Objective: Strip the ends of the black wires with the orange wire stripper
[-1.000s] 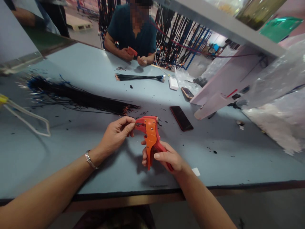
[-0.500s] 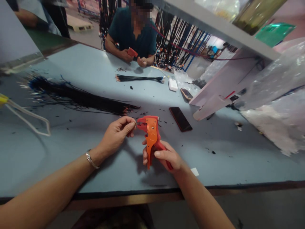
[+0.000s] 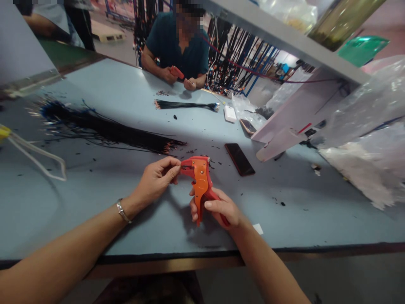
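My right hand (image 3: 221, 209) is wrapped round the handles of an orange and red wire stripper (image 3: 201, 179), held upright just above the table. Its jaws point left, towards my left hand (image 3: 160, 175). Thumb and forefinger of that hand pinch a thin black wire, mostly hidden by the fingers, right at the jaw tips. Beyond my left hand lies a large bundle of black wires (image 3: 117, 128), with coppery ends towards the stripper and blue and silvery ends at far left.
A dark phone (image 3: 239, 159) lies right of the stripper. Across the table (image 3: 126, 230) a co-worker (image 3: 177, 46) holds a red tool near a smaller wire bundle (image 3: 186, 104). A white box (image 3: 229, 113) and plastic bags (image 3: 363, 126) are at right; a yellow-and-white wire frame (image 3: 41, 156) is at left.
The stripper's jaws have closed up and dipped slightly, and my left fingertips now sit right against them. The bit of wire seen between fingers and jaws before is hardly visible.
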`<state>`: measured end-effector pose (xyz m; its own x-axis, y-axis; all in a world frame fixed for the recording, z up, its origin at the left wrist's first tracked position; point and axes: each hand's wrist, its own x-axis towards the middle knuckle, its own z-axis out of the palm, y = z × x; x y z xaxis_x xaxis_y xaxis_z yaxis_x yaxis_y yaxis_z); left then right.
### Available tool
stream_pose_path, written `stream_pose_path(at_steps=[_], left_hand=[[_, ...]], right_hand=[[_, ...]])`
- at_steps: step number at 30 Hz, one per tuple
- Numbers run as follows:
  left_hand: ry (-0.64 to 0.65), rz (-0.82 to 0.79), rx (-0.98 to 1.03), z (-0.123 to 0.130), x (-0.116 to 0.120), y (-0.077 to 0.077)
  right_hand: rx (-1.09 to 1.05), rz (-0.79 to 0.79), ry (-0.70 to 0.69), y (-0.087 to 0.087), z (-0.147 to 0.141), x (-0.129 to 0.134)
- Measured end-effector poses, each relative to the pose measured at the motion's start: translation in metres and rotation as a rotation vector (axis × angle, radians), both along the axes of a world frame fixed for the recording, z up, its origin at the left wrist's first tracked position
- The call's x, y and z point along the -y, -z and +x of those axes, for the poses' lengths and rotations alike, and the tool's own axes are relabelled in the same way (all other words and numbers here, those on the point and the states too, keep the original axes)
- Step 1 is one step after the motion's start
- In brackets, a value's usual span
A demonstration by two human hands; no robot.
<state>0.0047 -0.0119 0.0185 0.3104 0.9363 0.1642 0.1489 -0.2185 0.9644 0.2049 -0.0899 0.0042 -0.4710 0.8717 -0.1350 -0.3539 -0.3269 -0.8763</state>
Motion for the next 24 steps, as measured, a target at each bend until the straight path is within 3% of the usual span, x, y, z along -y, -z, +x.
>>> stream_pose_path(at_steps=[15, 24], left_hand=[[-0.019, 0.049, -0.064, -0.0008, 0.0013, -0.0028], [-0.064, 0.191, -0.135, -0.0019, 0.0006, 0.0031]], right_hand=[[0.072, -0.001, 0.083, 0.0067, -0.0026, 0.0016], [0.129, 0.032, 0.105, 0.0094, -0.0063, 0.0037]])
